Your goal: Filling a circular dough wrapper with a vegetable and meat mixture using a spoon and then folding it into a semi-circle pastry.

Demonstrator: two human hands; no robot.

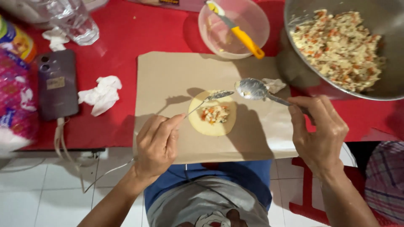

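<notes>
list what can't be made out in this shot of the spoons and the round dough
All in the head view:
- Metal bowl: top and right cut off by the frame.
- Right spoon: handle end hidden in the right hand.
- Left spoon: handle hidden by the left hand fingers.
- Dough: centre covered by filling.
- Glass: top cropped.

Matt brown paper sheet [168,80]; glossy metal spoon [252,89]; brushed steel mixing bowl [389,54] upper right; translucent pink plastic bowl [256,19]; smooth red tablecloth [134,29].
</notes>
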